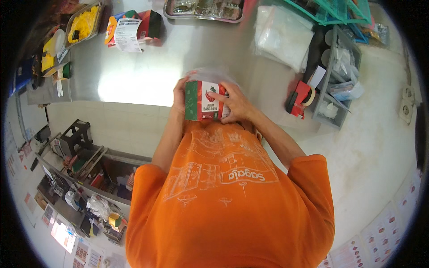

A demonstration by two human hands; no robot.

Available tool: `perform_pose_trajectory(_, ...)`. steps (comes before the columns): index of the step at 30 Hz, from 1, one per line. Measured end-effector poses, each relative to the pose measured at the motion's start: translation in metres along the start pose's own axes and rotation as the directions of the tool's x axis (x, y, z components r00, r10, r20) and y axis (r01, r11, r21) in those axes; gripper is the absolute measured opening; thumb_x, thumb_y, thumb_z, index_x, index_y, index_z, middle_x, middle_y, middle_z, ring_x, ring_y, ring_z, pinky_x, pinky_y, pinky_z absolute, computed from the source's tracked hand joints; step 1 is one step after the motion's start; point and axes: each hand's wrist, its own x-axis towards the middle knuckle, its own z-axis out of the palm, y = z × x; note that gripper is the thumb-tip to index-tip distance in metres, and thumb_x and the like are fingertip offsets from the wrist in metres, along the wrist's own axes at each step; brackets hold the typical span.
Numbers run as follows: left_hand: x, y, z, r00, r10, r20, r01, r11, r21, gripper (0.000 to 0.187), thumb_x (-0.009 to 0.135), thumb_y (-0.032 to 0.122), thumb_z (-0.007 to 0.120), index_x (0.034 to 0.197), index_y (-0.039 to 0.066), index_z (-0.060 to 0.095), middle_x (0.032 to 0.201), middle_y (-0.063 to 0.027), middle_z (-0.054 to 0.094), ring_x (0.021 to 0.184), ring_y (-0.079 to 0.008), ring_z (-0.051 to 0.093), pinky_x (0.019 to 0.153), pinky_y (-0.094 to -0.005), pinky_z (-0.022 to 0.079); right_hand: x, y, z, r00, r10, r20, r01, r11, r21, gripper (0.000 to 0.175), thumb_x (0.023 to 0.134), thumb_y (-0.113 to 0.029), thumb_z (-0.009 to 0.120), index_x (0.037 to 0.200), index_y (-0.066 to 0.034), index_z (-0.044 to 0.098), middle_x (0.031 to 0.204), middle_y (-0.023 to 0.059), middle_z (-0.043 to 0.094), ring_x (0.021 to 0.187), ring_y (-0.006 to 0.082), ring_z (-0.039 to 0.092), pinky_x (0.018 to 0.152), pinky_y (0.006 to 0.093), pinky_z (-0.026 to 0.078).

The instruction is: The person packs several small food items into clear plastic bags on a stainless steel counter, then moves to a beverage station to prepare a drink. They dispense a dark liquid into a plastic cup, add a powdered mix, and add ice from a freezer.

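Close to my body, both hands hold a printed cardboard food box (192, 100) in green, red and white; its near face bears a logo and writing. My left hand (179, 95) grips the box's left side, its fingers partly hidden behind it. On the other side my right hand (238, 102) clasps the box, with one finger lying across the printed face. A thin clear plastic bag (218, 73) shows just beyond the box, between my hands. Whether the box is partly inside that bag, I cannot tell.
Across the steel table (214, 43) stand another printed box (150, 25) with a paper receipt (127, 35) and a metal tray (204, 16) of packets. Rightward are stacked plastic bags (283, 37), a red tape dispenser (300, 100) and a grey divided bin (335, 83). Yellow food fills a tray (98, 23).
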Motion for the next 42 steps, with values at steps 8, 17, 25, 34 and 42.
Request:
perform_pose_trajectory(8, -0.002, 0.012, 0.027, 0.770, 0.547, 0.329, -0.339, -0.086, 0.937, 0.022, 0.086, 0.009, 0.071, 0.107, 0.006, 0.063, 0.072, -0.0159, 0.061, 0.059, -0.0244, 0.057, 0.060, -0.0338, 0.049, 0.027, -0.024, -0.036, 0.934, 0.290, 0.211, -0.159, 0.862, -0.481, 0.097, 0.062, -0.038, 0.086, 0.146, -0.0488, 0.040, 0.134, 0.0225, 0.044, 0.127, 0.0398, 0.042, 0.108, 0.0516, 0.031)
perform_pose_trajectory(17, -0.018, -0.014, -0.013, 0.961, 0.171, 0.217, -0.275, 0.689, 0.671, 0.035, 0.091, 0.017, 0.068, 0.119, 0.001, 0.054, 0.094, -0.0098, 0.065, 0.080, -0.0155, 0.062, 0.074, -0.0302, 0.051, 0.030, -0.005, -0.054, 0.950, 0.313, -0.008, -0.292, 0.874, -0.389, 0.092, 0.063, -0.036, 0.079, 0.147, -0.0421, 0.042, 0.126, 0.0207, 0.048, 0.119, 0.0403, 0.045, 0.102, 0.0516, 0.035)
perform_pose_trajectory(25, -0.016, -0.023, 0.019, 0.968, -0.107, -0.226, 0.188, 0.909, 0.373, 0.029, 0.092, 0.009, 0.056, 0.117, -0.005, 0.049, 0.086, -0.0108, 0.061, 0.074, -0.0165, 0.064, 0.069, -0.0335, 0.061, 0.058, -0.020, -0.058, 0.949, 0.316, 0.013, -0.247, 0.765, -0.595, 0.096, 0.063, -0.037, 0.082, 0.148, -0.0447, 0.038, 0.130, 0.0187, 0.047, 0.123, 0.0350, 0.045, 0.099, 0.0505, 0.036)
perform_pose_trajectory(34, -0.022, -0.003, 0.021, 0.945, -0.241, -0.221, 0.303, 0.391, 0.869, 0.027, 0.090, 0.015, 0.058, 0.105, -0.007, 0.063, 0.079, -0.0081, 0.066, 0.073, -0.0152, 0.067, 0.058, -0.0326, 0.058, 0.075, -0.011, -0.052, 0.971, 0.240, 0.014, -0.172, 0.736, -0.655, 0.086, 0.062, -0.033, 0.085, 0.140, -0.0411, 0.050, 0.136, 0.0184, 0.045, 0.128, 0.0350, 0.041, 0.103, 0.0520, 0.032)
perform_pose_trajectory(42, -0.063, 0.024, 0.064, 0.989, 0.070, -0.128, 0.096, 0.349, 0.932, 0.038, 0.086, 0.027, 0.072, 0.111, -0.001, 0.065, 0.096, -0.0139, 0.068, 0.089, -0.0257, 0.066, 0.072, -0.0336, 0.053, 0.046, 0.037, -0.026, 0.758, 0.360, -0.544, -0.410, 0.912, 0.033, 0.064, 0.081, -0.027, 0.077, 0.137, -0.0092, 0.052, 0.134, 0.0246, 0.052, 0.128, 0.0359, 0.048, 0.109, 0.0432, 0.037)
